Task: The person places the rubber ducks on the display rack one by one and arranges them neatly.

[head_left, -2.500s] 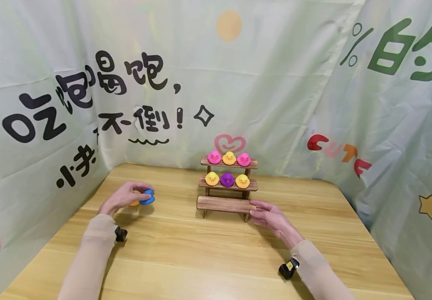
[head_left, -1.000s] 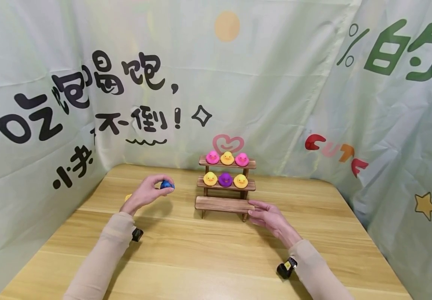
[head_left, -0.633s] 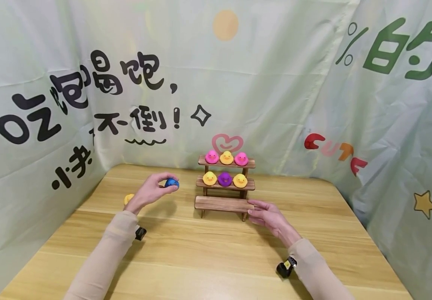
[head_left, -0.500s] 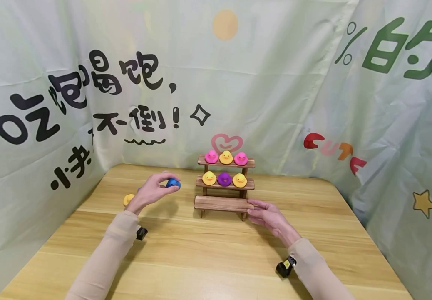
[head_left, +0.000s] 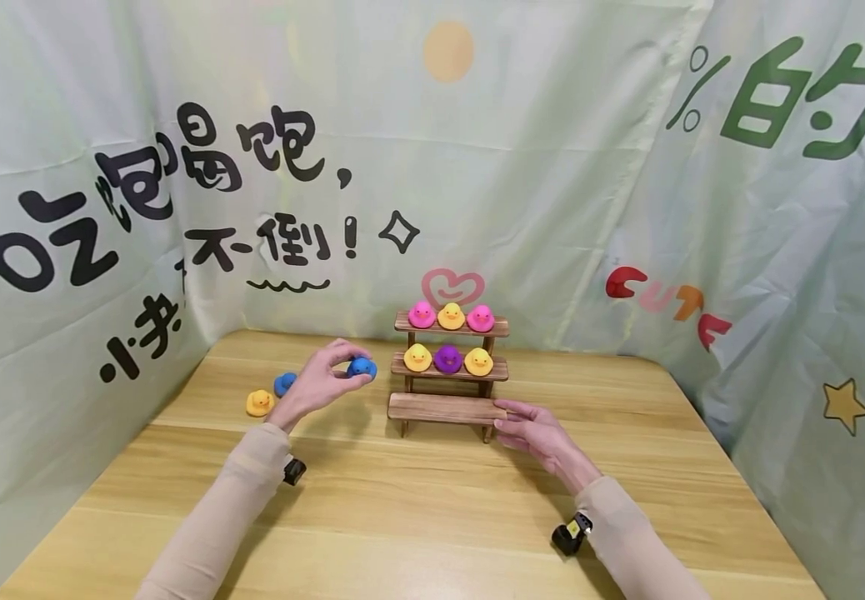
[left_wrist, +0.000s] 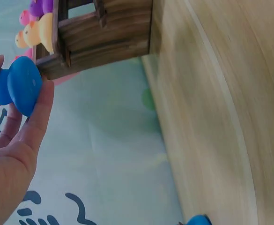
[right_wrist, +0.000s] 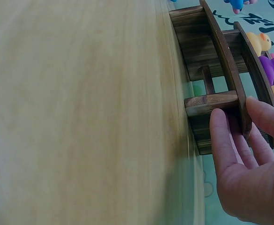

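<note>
My left hand (head_left: 317, 385) pinches a blue rubber duck (head_left: 362, 368) between thumb and fingers, raised over the table just left of a three-step wooden display stand (head_left: 440, 407). In the left wrist view, the duck (left_wrist: 24, 86) overlaps the stand's end. My right hand (head_left: 545, 437) grips the right end of the bottom step; the right wrist view shows the thumb above the board and the fingers beneath. A yellow duck (head_left: 417, 357), a purple duck (head_left: 447, 359) and another yellow one sit on the middle step. On top, a yellow duck (head_left: 451, 316) stands between two pink ducks.
Behind my left wrist, a yellow duck (head_left: 259, 403) and a second blue duck (head_left: 284, 383) stand on the wood-grain table (head_left: 402, 517). A printed cloth backdrop (head_left: 537, 208) encloses the table's back and sides.
My left hand has picked up the blue duck from the left of the table and carried it right and upward toward the stand. The right hand keeps its grip on the bottom step.
</note>
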Tool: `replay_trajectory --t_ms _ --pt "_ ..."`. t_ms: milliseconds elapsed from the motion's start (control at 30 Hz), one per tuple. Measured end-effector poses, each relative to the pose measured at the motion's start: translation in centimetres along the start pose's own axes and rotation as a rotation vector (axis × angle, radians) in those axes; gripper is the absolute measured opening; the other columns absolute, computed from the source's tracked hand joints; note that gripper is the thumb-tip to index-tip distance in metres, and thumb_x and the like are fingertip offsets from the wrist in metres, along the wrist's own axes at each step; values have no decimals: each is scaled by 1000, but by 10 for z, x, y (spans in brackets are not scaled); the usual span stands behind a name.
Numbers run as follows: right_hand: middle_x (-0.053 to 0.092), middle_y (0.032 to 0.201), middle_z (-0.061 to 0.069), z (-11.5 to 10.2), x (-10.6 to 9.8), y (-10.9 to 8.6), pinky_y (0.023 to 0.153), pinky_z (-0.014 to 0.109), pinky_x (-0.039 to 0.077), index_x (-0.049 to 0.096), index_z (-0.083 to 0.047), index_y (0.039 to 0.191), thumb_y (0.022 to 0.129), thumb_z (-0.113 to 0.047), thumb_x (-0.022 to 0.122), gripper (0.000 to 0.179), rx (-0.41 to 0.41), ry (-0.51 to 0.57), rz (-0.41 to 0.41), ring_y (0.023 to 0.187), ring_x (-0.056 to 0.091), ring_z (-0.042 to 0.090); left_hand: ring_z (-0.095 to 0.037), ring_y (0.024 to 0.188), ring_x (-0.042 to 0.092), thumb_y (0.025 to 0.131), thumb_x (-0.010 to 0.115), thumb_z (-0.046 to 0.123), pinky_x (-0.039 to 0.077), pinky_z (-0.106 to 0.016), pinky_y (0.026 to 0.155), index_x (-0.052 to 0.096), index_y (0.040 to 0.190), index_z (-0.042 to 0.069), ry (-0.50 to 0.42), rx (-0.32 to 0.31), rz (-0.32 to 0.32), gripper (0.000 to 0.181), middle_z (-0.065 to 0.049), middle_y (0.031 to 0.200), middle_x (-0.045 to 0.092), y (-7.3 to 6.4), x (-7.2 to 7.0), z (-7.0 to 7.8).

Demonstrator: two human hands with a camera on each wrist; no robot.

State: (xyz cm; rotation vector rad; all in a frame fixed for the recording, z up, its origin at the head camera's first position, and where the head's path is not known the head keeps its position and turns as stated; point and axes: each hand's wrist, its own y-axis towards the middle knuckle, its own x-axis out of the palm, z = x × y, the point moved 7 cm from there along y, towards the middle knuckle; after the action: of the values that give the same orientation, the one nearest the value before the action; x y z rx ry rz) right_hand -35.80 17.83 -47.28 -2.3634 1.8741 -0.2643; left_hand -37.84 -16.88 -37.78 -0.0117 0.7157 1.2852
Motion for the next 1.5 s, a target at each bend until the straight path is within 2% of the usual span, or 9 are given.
replay_trajectory --t_ms 233,467,833,933,1067,1167,1267,1400,1500 --pt "51 116 9 -1 0 0 95 37 53 43 4 144 92 -2 64 56 5 7 5 98 65 14 -26 112 58 85 78 20 53 -42 96 67 116 12 -67 26 -8 35 -9 118 60 0 17 6" --pt "50 116 9 -1 1 0 96 36 53 42 5 144 92 -2 65 58 7 14 -3 96 65 12 -30 113 58 85 78 18 54 -33 94 65 119 1 -163 42 -28 41 -12 121 58 -1 36 12" --pt "50 114 9 -2 1 1 96 37 53 42 5 144 91 -1 65 57 6 10 -2 96 65 13 -29 114 55 81 81 13 53 -30 94 70 111 4 -258 76 8 33 -15 123 52 -3 54 23" --pt "52 114 9 -1 1 1 95 37 54 43 4 144 91 -1 65 57 11 12 2 98 65 14 -30 114 56 81 81 12 53 -33 95 70 110 2 -269 79 -7 33 -17 125 52 -2 61 24" --pt "53 114 10 0 1 2 96 37 53 43 4 144 91 -1 65 57 9 7 -3 99 65 15 -28 117 55 81 81 16 52 -39 97 70 112 6 -259 56 -33 34 -15 127 53 -2 69 23" --pt "53 112 9 0 2 1 96 38 53 43 5 144 92 -1 65 57 7 6 -4 98 65 14 -26 118 53 82 81 18 53 -41 96 70 114 10 -248 67 -49 34 -13 128 55 -2 75 25" --pt "52 111 8 0 1 1 96 37 53 42 5 144 92 -1 65 57 7 6 -4 98 65 14 -29 116 55 83 79 12 53 -45 94 69 116 6 -253 84 -64 35 -16 129 55 -4 81 29" --pt "52 112 8 1 1 1 96 37 53 41 5 144 92 -1 64 57 6 3 -7 98 64 14 -32 113 60 85 77 10 53 -43 96 67 119 3 -257 76 -94 36 -17 130 56 -5 91 31" --pt "52 116 9 1 0 1 96 37 53 41 5 144 93 -1 63 57 6 0 -7 98 64 13 -31 115 62 86 77 16 53 -37 97 66 121 5 -257 57 -120 39 -14 132 58 -3 99 27"
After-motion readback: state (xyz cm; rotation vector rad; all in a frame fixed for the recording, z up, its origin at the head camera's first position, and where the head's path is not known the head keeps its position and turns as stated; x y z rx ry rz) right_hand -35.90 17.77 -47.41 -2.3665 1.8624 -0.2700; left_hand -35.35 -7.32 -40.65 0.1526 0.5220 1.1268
